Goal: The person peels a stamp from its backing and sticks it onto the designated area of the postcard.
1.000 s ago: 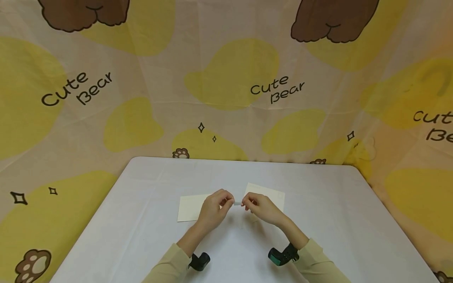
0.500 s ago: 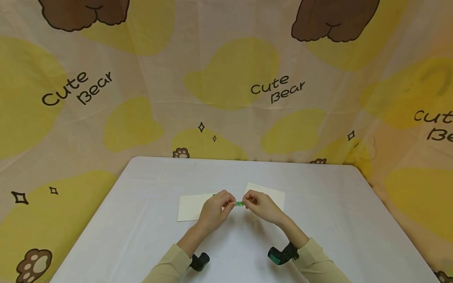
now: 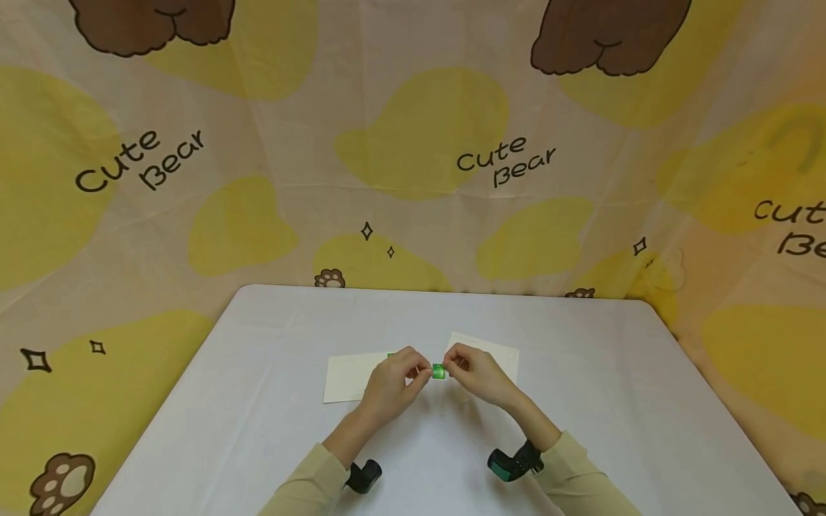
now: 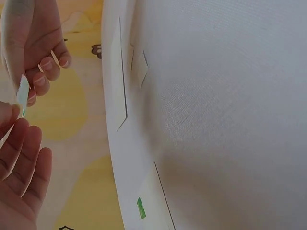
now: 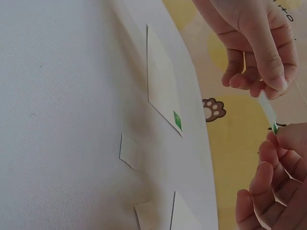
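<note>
Between the fingertips of both hands is a small postage stamp (image 3: 439, 371), green on the face and whitish on the back. My left hand (image 3: 393, 376) pinches its left side with thumb and finger. The right hand (image 3: 480, 374) pinches the opposite side, as the right wrist view also shows on the stamp (image 5: 267, 109). The stamp is held above the table, apart from the cards. Below the left hand lies a cream card (image 3: 348, 378), partly hidden, with a green stamp (image 5: 178, 120) at one corner. Another cream card (image 3: 503, 353) lies behind the right hand.
Small pale pieces of paper (image 5: 128, 151) lie on the white table (image 3: 271, 430) near the right-hand card. A camera (image 3: 365, 476) is worn on each wrist. Beyond the table's rear edge hangs a patterned cloth (image 3: 413, 143).
The stamp turns between the fingers: first its whitish side shows, then a thin green strip, now a larger green face. The hands stay nearly in place.
</note>
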Motion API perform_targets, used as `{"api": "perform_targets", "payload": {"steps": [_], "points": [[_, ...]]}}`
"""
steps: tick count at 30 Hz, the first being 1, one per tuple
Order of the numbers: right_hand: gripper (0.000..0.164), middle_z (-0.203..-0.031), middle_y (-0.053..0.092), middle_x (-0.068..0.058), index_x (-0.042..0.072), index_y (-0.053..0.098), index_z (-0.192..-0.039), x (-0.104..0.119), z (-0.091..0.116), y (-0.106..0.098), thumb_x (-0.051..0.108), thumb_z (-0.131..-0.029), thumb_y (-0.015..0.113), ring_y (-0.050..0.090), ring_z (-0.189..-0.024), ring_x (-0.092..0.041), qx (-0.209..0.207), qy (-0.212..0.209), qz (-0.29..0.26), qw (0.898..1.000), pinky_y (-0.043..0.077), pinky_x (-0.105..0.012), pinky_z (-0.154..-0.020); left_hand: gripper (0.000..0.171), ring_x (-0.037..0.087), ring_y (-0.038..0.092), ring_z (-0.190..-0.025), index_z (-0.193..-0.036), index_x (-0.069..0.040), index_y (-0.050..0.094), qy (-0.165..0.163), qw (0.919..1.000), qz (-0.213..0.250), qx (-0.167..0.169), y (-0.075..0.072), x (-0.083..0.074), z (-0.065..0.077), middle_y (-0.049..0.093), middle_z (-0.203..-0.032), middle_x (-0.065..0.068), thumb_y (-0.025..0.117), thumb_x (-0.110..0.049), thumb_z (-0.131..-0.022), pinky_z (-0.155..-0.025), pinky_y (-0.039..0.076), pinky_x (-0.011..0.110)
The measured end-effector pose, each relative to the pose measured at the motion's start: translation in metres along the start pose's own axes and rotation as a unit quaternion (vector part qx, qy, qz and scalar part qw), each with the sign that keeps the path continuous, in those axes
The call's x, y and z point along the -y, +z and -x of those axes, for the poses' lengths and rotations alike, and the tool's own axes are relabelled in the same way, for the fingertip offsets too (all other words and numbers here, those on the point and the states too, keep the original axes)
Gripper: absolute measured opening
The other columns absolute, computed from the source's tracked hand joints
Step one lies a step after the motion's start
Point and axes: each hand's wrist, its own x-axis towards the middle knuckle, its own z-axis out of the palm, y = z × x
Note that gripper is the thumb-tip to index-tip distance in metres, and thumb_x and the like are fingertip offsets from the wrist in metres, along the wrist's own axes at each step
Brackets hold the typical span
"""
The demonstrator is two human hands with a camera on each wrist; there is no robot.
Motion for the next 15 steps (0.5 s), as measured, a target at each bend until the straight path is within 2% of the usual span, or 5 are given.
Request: {"api": "perform_targets", "payload": {"steps": [7,11,15], "points": [[0.005,-0.072,0.057,0.006,0.012,0.060,-0.086,0.0003,-0.0018,0.0015,0.014,-0.090,0.058,0.048,-0.063,-0.007,-0.018,-0.025,0.028,0.999,0.042,-0.019,-0.055,0.008,0.003,0.053,-0.065,-0.078,-0.017,0.063,-0.058,0.9983,-0.001,-0.008,-0.0012,-0.0028,-0.0049,0.057,-0.075,-0.009,0.068,-0.010,-0.081,-0.059,0.047,0.016],[0.004,-0.071,0.056,0.007,0.013,0.060,-0.085,0.0012,-0.0021,0.0019,0.013,-0.089,0.059,0.047,-0.062,-0.006,-0.022,-0.039,0.042,0.998,0.042,-0.019,-0.054,0.005,0.004,0.055,-0.066,-0.081,-0.017,0.063,-0.088,0.9960,-0.010,0.011,-0.0008,-0.0036,-0.0061,0.058,-0.078,-0.009,0.067,-0.015,-0.081,-0.060,0.047,0.017],[0.004,-0.072,0.057,0.008,0.014,0.061,-0.085,0.0012,-0.0022,0.0025,0.013,-0.089,0.060,0.047,-0.062,-0.005,-0.022,-0.052,0.053,0.997,0.042,-0.019,-0.054,0.004,0.005,0.055,-0.067,-0.082,-0.017,0.063,-0.104,0.9941,-0.013,0.027,-0.0007,-0.0051,-0.0078,0.058,-0.078,-0.008,0.067,-0.017,-0.082,-0.059,0.046,0.017]]}}
